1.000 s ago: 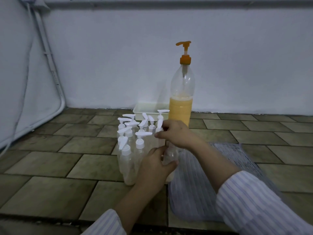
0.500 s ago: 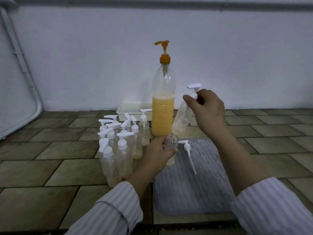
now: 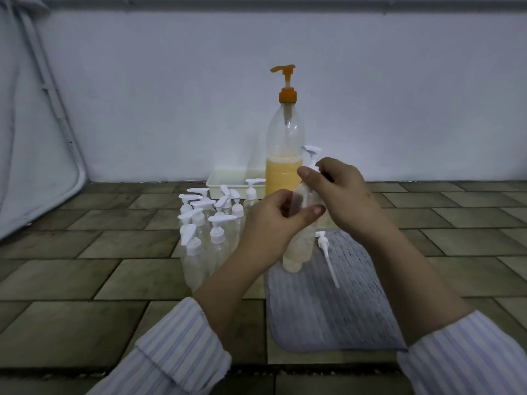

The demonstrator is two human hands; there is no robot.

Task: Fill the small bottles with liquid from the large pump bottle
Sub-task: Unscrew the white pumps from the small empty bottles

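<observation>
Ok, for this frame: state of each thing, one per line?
Large pump bottle: upright, roughly half full.
Held small bottle: tilted, capped.
Uncapped small bottle: on mat, pump off.
Loose pump: lying on mat.
Left hand: gripping held bottle.
Right hand: at its pump.

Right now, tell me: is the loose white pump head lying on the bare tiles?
No, the loose white pump head lies on the grey ribbed mat, its dip tube pointing toward the camera.

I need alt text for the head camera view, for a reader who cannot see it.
Two hands, left hand and right hand, hold a small clear bottle above a grey mat. Behind stands a large pump bottle of orange liquid, with a cluster of small bottles to the left.
</observation>
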